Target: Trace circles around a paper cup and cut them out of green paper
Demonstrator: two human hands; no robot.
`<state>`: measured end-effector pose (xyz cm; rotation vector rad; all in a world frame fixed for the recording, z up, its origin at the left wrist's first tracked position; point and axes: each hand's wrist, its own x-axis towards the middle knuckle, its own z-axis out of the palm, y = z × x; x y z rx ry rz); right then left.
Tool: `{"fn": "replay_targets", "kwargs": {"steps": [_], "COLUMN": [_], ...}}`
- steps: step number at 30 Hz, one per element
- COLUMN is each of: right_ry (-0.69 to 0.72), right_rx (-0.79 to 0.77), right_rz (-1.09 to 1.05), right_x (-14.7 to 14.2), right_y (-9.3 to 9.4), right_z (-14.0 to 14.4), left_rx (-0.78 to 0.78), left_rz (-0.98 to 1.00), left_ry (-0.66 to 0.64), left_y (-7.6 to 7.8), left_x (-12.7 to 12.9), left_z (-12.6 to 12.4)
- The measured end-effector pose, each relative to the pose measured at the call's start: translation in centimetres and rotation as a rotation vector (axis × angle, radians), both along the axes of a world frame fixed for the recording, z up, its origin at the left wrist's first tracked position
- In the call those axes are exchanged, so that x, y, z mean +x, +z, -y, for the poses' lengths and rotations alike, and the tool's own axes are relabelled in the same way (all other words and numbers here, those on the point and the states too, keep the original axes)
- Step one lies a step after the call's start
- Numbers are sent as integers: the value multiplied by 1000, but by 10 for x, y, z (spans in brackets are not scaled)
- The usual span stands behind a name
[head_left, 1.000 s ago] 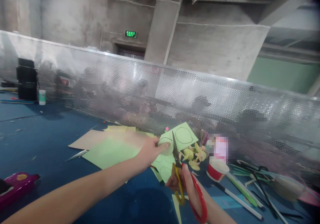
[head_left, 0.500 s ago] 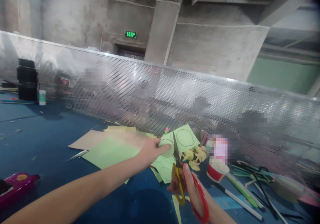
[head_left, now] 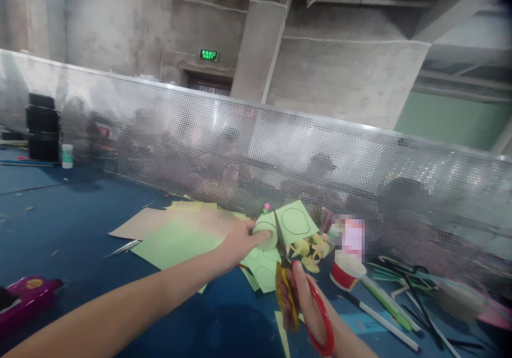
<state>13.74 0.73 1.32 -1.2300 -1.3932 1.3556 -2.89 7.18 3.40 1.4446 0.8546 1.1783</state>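
Note:
My left hand (head_left: 239,242) pinches a light green paper piece (head_left: 296,221) between thumb and fingers. Black circles are drawn on the paper, and one lies partly under my thumb. My right hand (head_left: 306,296) is closed round scissors (head_left: 281,240) with one red and one yellow handle loop. Their dark blades point up and away, across the paper just right of my left thumb. Which blade lies beneath the paper is hidden. Below the hands, another green sheet with circles (head_left: 264,273) lies on the blue table (head_left: 168,326). Small pale yellow pieces (head_left: 310,251) sit behind the scissors.
Large green and tan sheets (head_left: 172,240) lie to the left, with silver tweezers (head_left: 124,248) beside them. A purple tool (head_left: 30,299) is at lower left. On the right are a red-and-white cup (head_left: 347,272), pens (head_left: 386,323) and pipe cleaners (head_left: 430,310). A perforated metal screen (head_left: 192,134) stands behind.
The scissor tips and the held paper have shifted slightly left. The yellow handle loop has turned a little in my right hand. My left hand keeps its grip on the paper.

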Motion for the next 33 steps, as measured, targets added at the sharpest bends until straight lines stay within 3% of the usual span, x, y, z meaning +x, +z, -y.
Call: {"fn": "replay_targets", "kwargs": {"steps": [11,33], "right_ry": [45,3], "right_rx": [65,69], "right_rz": [39,45], "right_x": [5,4], "right_y": [-6,-6], "right_z": [0,-1], "left_rx": [35,10], "left_rz": [7,20], "left_ry": [5,6], "left_y": [0,3], "left_x": [-1,0], "left_z": [-3,0]}}
